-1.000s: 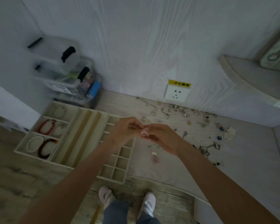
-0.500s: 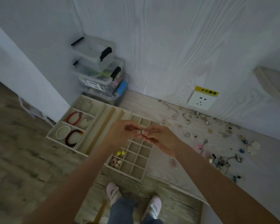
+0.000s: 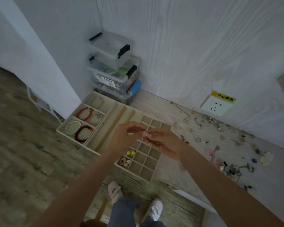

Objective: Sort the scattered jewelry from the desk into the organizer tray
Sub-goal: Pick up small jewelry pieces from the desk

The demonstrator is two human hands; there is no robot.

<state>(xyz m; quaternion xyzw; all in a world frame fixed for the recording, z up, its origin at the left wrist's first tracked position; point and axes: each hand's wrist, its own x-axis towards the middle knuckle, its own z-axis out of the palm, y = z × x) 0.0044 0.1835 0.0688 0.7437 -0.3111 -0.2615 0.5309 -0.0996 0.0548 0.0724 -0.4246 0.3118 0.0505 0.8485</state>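
Observation:
My left hand (image 3: 125,136) and my right hand (image 3: 164,143) meet fingertip to fingertip above the cream organizer tray (image 3: 115,112). Between them they pinch a small pale piece of jewelry (image 3: 145,134), too small to name. The tray's left part holds a red bracelet (image 3: 84,113), a white pearl bracelet (image 3: 73,127) and a dark red bracelet (image 3: 83,133). Its grid of small cells (image 3: 144,159) holds yellow beads (image 3: 131,152) and a few pale pieces near the front. Scattered jewelry (image 3: 220,145) lies on the desk to the right.
Stacked clear storage boxes (image 3: 113,69) stand in the corner behind the tray. A wall socket (image 3: 216,106) with a yellow label sits low on the wall. The desk's front edge (image 3: 187,195) runs below the tray; my feet and the wooden floor show beneath.
The view has swung left, so tray and boxes sit more to the centre. Both hands stay together at the small piece and now hover over the grid cells.

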